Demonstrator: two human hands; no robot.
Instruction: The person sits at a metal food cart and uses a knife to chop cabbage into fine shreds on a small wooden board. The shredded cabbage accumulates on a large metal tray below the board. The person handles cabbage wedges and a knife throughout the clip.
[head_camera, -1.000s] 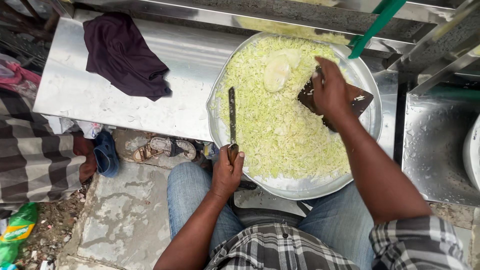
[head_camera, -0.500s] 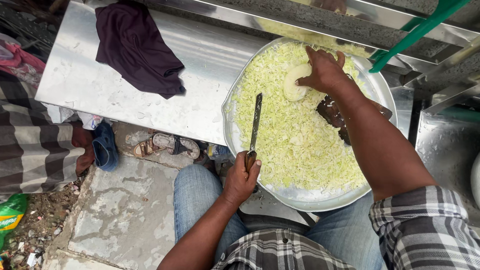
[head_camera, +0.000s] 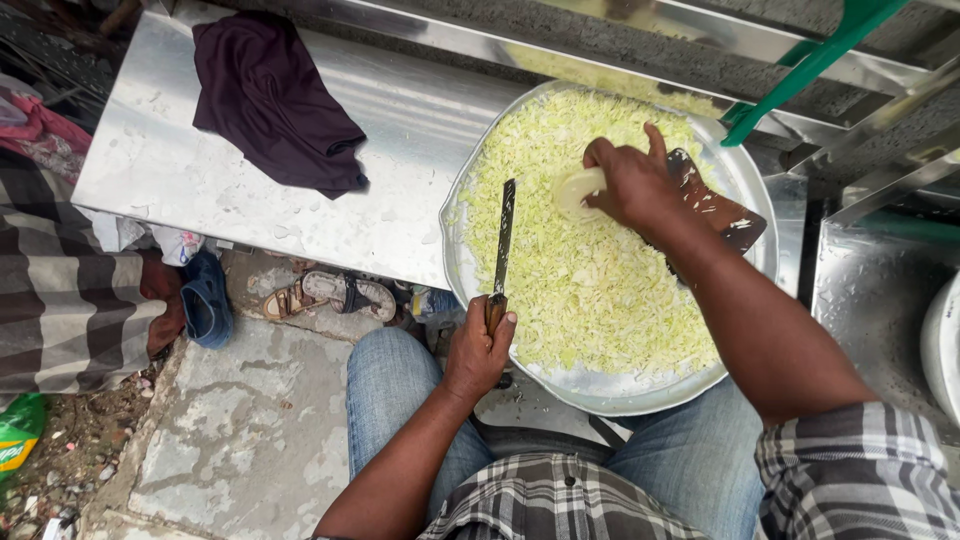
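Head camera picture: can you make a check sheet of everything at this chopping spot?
Surface: shiny metal table, scratched, with a few pale specks.
Job's things: big round metal tray heaped with shredded cabbage; knife lying over the shreds; pale cabbage chunk.
Clutter: dark purple cloth on the table; dark wooden board partly under the arm.
Hands: left hand shut on the knife handle; right hand, fingers on the chunk.
Cables: nothing seen.
Surroundings: sandals on stone paving, green bar, another person's checked sleeve.
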